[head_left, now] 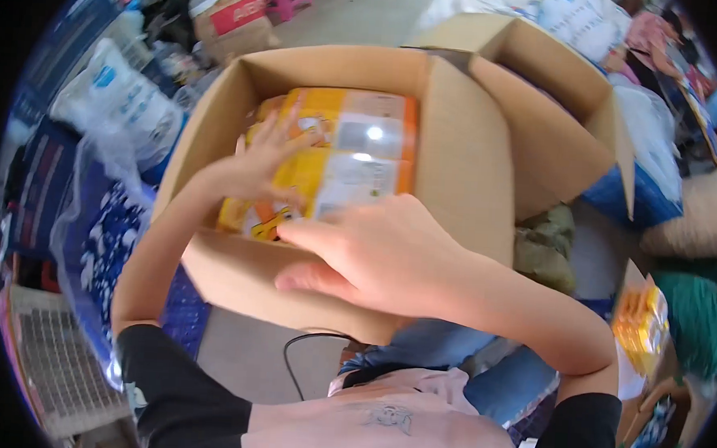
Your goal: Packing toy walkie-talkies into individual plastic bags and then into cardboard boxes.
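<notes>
An open brown cardboard box [466, 173] stands in front of me with its flaps up. Inside lie shiny orange-and-yellow plastic packs [362, 147]. My left hand [263, 164] reaches into the box with fingers spread and presses flat on the left side of the top pack. My right hand [369, 253] comes in over the near wall of the box, fingers stretched to the left, touching the pack's near edge. Neither hand closes around anything.
A second open box flap [545, 63] rises at the right. More orange packs [641, 324] sit at the lower right. White sacks [118, 98], a blue patterned bag [106, 235] and a plastic crate [59, 362] crowd the left. A black cable [299, 351] hangs below the box.
</notes>
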The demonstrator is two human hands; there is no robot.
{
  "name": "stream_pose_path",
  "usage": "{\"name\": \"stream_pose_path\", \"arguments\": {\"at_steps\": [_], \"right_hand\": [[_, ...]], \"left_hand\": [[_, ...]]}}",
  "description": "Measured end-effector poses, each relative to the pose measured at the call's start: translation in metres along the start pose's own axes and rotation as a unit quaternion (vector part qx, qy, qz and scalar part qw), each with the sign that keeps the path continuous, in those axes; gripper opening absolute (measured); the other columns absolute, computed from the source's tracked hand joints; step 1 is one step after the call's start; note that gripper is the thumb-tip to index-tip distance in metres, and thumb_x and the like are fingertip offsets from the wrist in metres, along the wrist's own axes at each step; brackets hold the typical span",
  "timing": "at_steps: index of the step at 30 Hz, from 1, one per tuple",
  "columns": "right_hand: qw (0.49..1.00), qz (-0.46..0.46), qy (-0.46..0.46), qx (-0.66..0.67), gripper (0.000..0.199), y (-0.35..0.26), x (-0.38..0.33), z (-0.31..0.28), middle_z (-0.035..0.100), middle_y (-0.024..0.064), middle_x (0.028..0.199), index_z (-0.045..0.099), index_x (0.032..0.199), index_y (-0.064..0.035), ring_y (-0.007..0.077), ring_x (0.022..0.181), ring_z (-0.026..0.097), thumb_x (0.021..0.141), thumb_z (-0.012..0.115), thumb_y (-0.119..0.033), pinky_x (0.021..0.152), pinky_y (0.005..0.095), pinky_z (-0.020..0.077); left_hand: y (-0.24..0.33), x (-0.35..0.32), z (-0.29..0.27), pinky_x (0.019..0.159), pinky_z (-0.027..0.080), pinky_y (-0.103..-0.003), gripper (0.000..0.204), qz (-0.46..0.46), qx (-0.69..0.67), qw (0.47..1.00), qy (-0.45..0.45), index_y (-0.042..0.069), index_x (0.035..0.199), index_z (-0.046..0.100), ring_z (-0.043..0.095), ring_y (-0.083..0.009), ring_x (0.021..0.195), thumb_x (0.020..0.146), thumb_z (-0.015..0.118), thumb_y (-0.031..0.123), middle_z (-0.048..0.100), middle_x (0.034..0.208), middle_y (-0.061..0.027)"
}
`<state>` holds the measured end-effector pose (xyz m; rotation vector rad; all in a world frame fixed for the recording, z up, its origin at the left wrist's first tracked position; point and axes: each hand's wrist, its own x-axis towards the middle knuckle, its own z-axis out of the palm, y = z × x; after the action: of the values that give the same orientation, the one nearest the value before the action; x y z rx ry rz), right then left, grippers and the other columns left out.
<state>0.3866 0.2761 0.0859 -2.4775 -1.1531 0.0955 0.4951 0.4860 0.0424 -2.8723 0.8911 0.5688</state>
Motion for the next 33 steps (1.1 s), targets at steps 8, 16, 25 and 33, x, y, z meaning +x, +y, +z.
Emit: {"name": "stream_pose_path", "arguments": {"at_steps": [8, 16, 25, 33], "right_hand": [[0.880, 0.289, 0.374, -0.052, 0.029, 0.114, -0.235, -0.041, 0.064, 0.0087, 0.107, 0.061, 0.112, -0.0050, 0.0131, 0.089, 0.063, 0.084, 0.063, -0.012, 0.075, 0.0269, 0.0507], [0.361, 0.629, 0.539, -0.429, 0.067, 0.156, -0.608, -0.030, 0.052, 0.0226, 0.114, 0.048, 0.122, -0.0021, 0.0379, 0.108, 0.051, 0.072, 0.073, -0.040, 0.093, 0.0437, 0.0406], [0.006, 0.445, 0.856, 0.263, 0.059, 0.177, -0.613, 0.035, 0.055, 0.0107, 0.112, 0.050, 0.113, -0.0050, 0.0281, 0.095, 0.057, 0.071, 0.076, -0.038, 0.077, 0.0435, 0.0517], [0.114, 0.478, 0.809, 0.322, 0.049, 0.167, -0.673, 0.053, 0.059, 0.0082, 0.101, 0.058, 0.104, -0.0062, 0.0175, 0.086, 0.058, 0.069, 0.078, -0.034, 0.063, 0.0301, 0.0513]], "left_hand": [[-0.013, 0.034, 0.017, 0.110, 0.019, -0.041, 0.105, 0.098, -0.042, 0.987, -0.117, 0.002, 0.143, 0.020, 0.016, -0.0385, 0.137, 0.062, 0.080, 0.030, 0.017, 0.144, -0.0322], [0.115, 0.070, -0.102, 0.098, 0.038, -0.030, 0.048, 0.226, -0.316, 0.917, 0.086, 0.001, 0.131, 0.042, 0.047, -0.0162, 0.117, 0.087, 0.058, 0.012, 0.050, 0.127, -0.0098], [0.468, 0.202, -0.064, 0.094, 0.042, -0.042, 0.089, 0.286, -0.442, 0.824, -0.207, 0.004, 0.140, 0.024, 0.048, -0.0309, 0.118, 0.081, 0.049, 0.066, 0.041, 0.135, -0.0200], [0.674, 0.254, 0.063, 0.097, 0.039, -0.043, 0.089, 0.186, -0.733, 0.603, -0.254, 0.001, 0.132, 0.040, 0.046, -0.0316, 0.120, 0.071, 0.066, 0.061, 0.047, 0.131, -0.0183]]}}
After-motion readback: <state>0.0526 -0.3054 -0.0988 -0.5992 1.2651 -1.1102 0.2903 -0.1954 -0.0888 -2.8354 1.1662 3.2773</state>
